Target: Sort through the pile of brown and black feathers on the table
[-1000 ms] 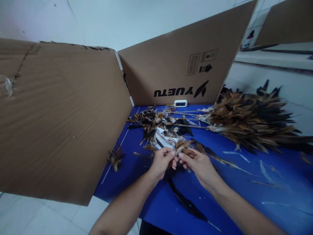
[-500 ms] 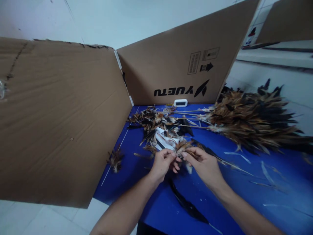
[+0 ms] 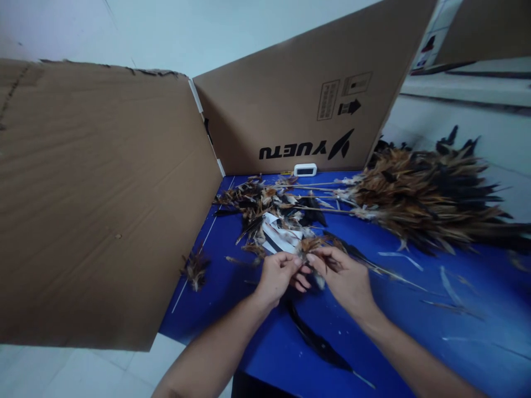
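Both hands meet over the blue table (image 3: 257, 342), pinching a small tuft of brown feathers (image 3: 312, 245) between them. My left hand (image 3: 282, 275) is closed, thumb and forefinger together at the tuft's lower end. From the other side my right hand (image 3: 343, 275) grips the same tuft with its fingertips. Just behind it lies a white strip with a dark band (image 3: 279, 236) among loose feathers. A long black feather (image 3: 319, 342) rests on the table below my hands. The quill ends inside my fingers are hidden.
Cardboard panels (image 3: 103, 210) wall the left and back. A pile of brown and black feathers (image 3: 257, 204) lies at the back, beside feather dusters (image 3: 423, 193) with thin sticks. A small white device (image 3: 305, 169) stands by the back panel. A feather tuft (image 3: 194, 271) sits left.
My hands stay together at the feather tuft, with my right hand shifted slightly to the left. The whole view has moved a little; the other things lie as before.
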Demonstrator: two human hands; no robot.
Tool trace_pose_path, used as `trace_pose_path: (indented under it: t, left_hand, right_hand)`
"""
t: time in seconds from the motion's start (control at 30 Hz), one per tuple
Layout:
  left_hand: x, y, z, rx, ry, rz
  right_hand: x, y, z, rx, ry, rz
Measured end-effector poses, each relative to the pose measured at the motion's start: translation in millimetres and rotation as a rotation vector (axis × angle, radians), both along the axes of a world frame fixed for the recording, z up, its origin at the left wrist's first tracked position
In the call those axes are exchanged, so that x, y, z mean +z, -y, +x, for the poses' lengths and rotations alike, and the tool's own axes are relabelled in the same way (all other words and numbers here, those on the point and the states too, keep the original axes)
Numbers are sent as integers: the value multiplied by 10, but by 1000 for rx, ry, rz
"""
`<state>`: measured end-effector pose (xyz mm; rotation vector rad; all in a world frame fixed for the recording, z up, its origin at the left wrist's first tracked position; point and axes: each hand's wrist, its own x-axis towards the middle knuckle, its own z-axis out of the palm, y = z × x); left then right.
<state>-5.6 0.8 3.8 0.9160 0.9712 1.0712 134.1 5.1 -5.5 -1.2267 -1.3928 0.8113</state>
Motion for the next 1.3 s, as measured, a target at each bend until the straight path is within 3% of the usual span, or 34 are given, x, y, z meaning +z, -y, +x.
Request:
trace_pose_path:
  t: [0.4, 0.73, 0.9, 1.3]
  left_hand:
    - [18, 4, 12, 15, 14, -27]
    - [2, -14, -12, 44, -26, 87]
    - [37, -4, -41, -41, -74, 137]
    - [70, -2, -177, -280, -4, 89]
  right_hand:
    - [-14, 39, -83, 28, -188, -104]
    - [-50, -5, -84, 19, -242, -137]
    - [-49, -28, -64, 213, -251, -238]
    - [12, -58, 64, 362, -252, -261]
